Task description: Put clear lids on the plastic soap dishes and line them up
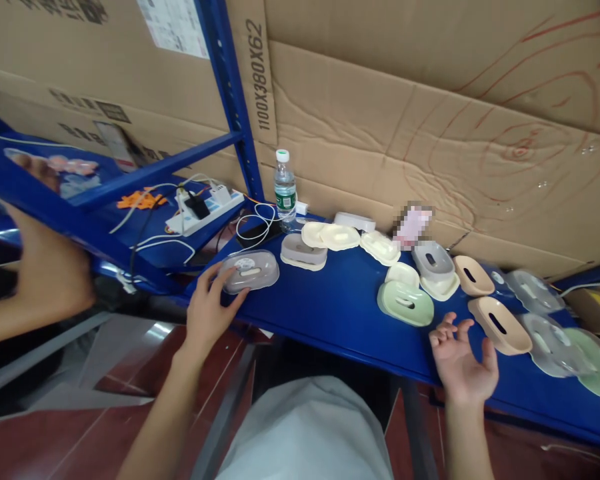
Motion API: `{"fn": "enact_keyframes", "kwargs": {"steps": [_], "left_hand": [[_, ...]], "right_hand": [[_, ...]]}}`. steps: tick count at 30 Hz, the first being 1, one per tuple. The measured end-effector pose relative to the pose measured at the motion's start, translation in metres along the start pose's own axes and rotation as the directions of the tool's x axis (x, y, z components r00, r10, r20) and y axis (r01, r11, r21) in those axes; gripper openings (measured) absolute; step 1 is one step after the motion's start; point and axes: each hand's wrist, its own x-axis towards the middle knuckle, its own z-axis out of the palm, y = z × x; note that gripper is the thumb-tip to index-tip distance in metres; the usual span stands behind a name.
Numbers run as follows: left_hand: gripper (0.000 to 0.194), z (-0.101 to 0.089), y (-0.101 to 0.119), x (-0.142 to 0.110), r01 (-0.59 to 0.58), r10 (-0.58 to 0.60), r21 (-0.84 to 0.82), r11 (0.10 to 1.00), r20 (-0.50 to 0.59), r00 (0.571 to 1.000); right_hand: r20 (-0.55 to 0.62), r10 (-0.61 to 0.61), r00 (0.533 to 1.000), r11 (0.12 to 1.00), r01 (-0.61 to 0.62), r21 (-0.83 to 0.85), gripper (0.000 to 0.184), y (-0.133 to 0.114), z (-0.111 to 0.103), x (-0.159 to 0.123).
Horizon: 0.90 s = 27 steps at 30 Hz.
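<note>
Your left grip (211, 305) touches a translucent dish (260, 268), whether pinching I cannot tell; your right grip (464, 365) is spread.

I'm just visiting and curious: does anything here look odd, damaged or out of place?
The cardboard behind the blue table is creased and marked with red rings, like a rough target. To the left, cables tangle over a power strip. Nothing looks clearly spilled.
</note>
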Motion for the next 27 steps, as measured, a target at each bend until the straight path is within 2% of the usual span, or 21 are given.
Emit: {"fn": "enact_keyframes", "kwargs": {"steps": [4,8,11,13,15,17,19,24,27], "left_hand": [[0.058,-0.002,0.008,0.005,-0.023,0.024,0.022,0.999,-0.002,1.0],[0.052,0.014,0.039,0.011,-0.072,0.067,-0.159,0.985,-0.035,0.997],[0.041,0.038,0.068,0.024,-0.101,0.14,-0.314,0.944,0.103,0.985],[0.04,0.056,0.082,0.039,-0.174,0.234,-0.268,0.948,0.212,0.949],[0.046,0.072,0.089,0.055,-0.294,0.323,-0.137,0.946,0.296,0.899],[0.053,0.086,0.088,0.067,-0.359,0.346,-0.023,0.933,0.332,0.878],[0.051,0.094,0.083,0.072,-0.38,0.342,0.044,0.924,0.35,0.872],[0.035,0.097,0.08,0.06,-0.389,0.341,0.039,0.92,0.408,0.847],[0.03,0.091,0.088,0.049,-0.394,0.347,0.008,0.919,0.46,0.818]], "right_hand": [[0.009,-0.022,1.0,0.999,0.021,0.042,0.036,-0.009,-0.004,0.005],[0.0,-0.076,0.997,0.993,0.076,0.094,0.038,-0.019,-0.008,0.007],[-0.005,-0.089,0.996,0.995,0.09,0.051,0.034,-0.021,-0.006,0.006],[0.006,-0.101,0.995,0.995,0.101,0.011,0.031,-0.02,-0.004,0.004],[0.031,-0.113,0.993,0.994,0.113,-0.009,0.028,-0.018,-0.001,0.001],[0.077,-0.095,0.992,0.994,0.098,-0.04,0.024,-0.015,0.001,-0.002],[0.123,-0.049,0.991,0.993,0.061,-0.099,0.022,-0.01,0.004,-0.006],[0.186,0.084,0.979,0.959,-0.029,-0.282,0.023,0.017,0.012,-0.013],[0.284,0.192,0.939,0.883,-0.039,-0.468,0.029,0.035,0.015,-0.018]]}}
